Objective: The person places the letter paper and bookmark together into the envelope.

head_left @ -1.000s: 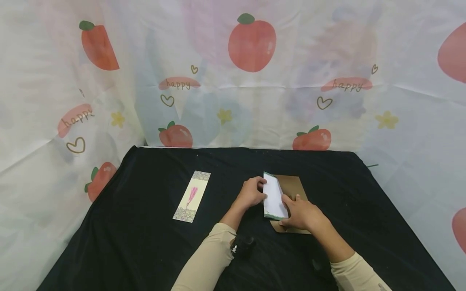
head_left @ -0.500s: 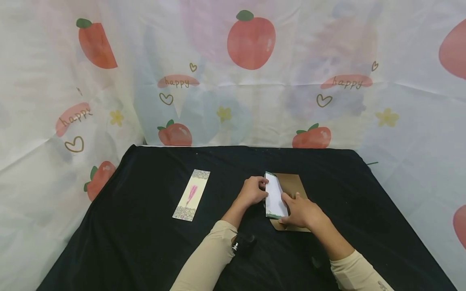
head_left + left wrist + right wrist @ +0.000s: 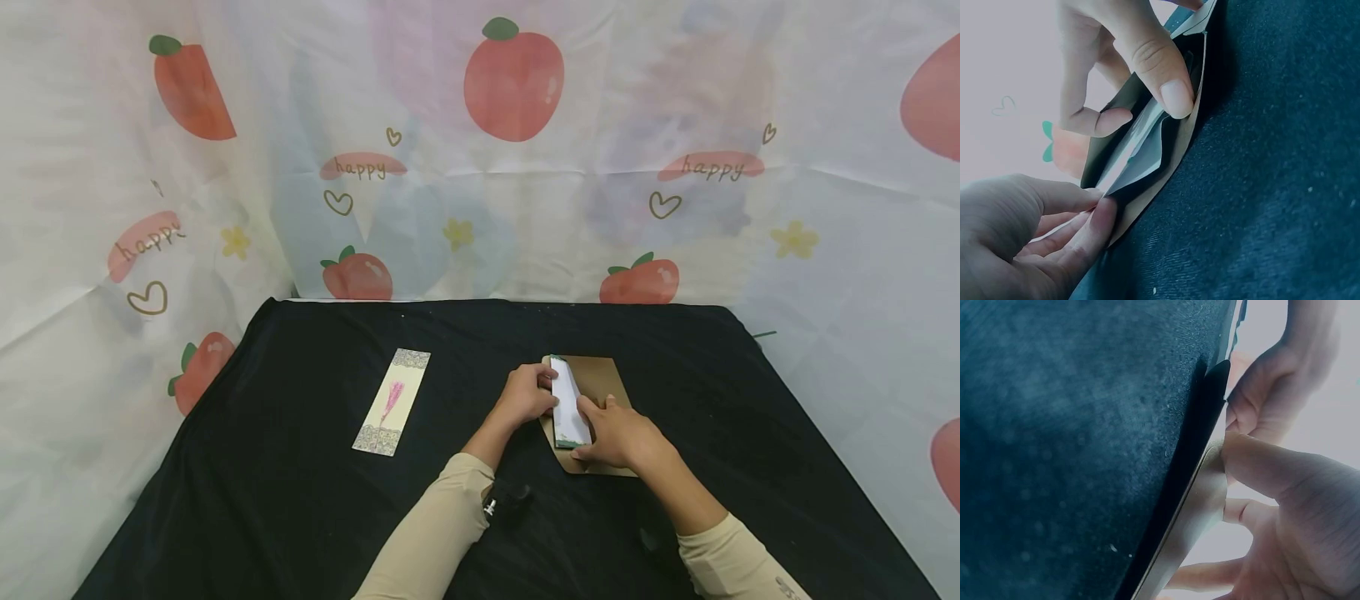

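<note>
A white folded card point(image 3: 568, 408) with green trim at its ends lies partly inside a brown paper envelope point(image 3: 604, 377). My left hand point(image 3: 522, 395) pinches the card's left edge between thumb and fingers. From the other side my right hand point(image 3: 624, 437) holds the envelope at its mouth, the thumb near the card. The left wrist view shows the envelope's mouth point(image 3: 1175, 140) spread apart, with the card's white layers between its sides. Part of the envelope's near end is covered by the right hand.
To the left on the black cloth point(image 3: 300, 400) lies a cream bookmark-like strip point(image 3: 405, 392) with patterned ends and a pink tassel or tassel print. A white curtain point(image 3: 540, 225) printed with fruit and hearts stands behind and at both sides.
The card has slid rightward into the envelope, and less of its white face shows. My left hand moved right with it. A strip of envelope now shows left of the card.
</note>
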Motion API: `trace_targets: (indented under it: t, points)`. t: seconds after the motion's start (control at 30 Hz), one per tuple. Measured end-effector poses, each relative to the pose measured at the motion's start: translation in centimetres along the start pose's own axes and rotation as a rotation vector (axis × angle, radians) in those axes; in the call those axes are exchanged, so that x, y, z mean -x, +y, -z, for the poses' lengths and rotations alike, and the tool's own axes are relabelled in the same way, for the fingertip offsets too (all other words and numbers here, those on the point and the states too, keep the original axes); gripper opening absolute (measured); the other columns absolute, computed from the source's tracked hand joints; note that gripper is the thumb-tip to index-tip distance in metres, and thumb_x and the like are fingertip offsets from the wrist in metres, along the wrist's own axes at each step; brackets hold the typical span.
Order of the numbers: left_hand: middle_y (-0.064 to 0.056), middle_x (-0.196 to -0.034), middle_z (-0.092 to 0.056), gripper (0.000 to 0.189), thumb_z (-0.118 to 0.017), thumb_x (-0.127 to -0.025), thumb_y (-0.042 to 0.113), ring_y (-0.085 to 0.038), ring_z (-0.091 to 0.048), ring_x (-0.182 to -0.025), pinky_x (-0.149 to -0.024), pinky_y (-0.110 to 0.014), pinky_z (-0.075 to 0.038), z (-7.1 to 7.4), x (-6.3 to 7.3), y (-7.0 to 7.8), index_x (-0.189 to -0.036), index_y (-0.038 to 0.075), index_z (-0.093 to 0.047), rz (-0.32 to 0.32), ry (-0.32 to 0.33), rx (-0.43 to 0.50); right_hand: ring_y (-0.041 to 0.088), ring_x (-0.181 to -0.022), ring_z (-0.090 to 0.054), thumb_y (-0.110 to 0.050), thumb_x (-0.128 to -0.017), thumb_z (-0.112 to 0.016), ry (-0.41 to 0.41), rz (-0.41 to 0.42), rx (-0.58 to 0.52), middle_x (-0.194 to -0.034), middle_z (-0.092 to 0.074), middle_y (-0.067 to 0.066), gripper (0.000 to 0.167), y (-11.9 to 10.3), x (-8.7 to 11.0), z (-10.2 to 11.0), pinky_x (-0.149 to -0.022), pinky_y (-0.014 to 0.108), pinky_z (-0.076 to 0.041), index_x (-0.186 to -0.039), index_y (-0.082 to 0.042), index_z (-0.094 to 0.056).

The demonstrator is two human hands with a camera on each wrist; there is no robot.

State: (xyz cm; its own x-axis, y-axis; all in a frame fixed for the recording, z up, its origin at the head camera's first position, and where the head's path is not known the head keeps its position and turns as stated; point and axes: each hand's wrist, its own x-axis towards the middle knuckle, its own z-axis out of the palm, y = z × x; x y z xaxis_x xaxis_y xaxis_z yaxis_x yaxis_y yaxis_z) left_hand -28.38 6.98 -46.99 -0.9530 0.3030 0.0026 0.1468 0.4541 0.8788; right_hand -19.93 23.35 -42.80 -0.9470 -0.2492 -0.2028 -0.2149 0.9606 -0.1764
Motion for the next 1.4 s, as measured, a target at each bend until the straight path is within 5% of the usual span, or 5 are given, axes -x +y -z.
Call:
trace_targets:
  t: [0.9,1.4]
  points:
    - [-0.009,-0.097,-0.076,0.032,-0.082,-0.084,-0.004,-0.01,-0.07,-0.066,-0.059,-0.023,-0.055,-1.5,-0.6,0.1,-0.115,0.0,-0.072,-0.04,0.014,0.056,0.05,-0.095,-0.064,-0.046,-0.083,-0.085,-0.001,0.01,0.0,-0.13,-0.049,0.044,0.076,0.0,0.1,0.2,-0.075,0.06,-0.052,-0.137,-0.006,-0.05]
    - [-0.005,-0.093,-0.074,0.034,-0.085,-0.081,-0.003,-0.009,-0.068,-0.077,-0.063,-0.021,-0.055,-1.7,-0.7,-0.2,-0.111,0.001,-0.072,-0.058,0.033,0.041,0.054,-0.103,-0.062,-0.047,-0.084,-0.084,-0.013,0.006,0.003,-0.135,-0.045,0.048,0.08,-0.1,-0.1,0.1,-0.078,0.062,-0.051,-0.141,-0.004,-0.049]
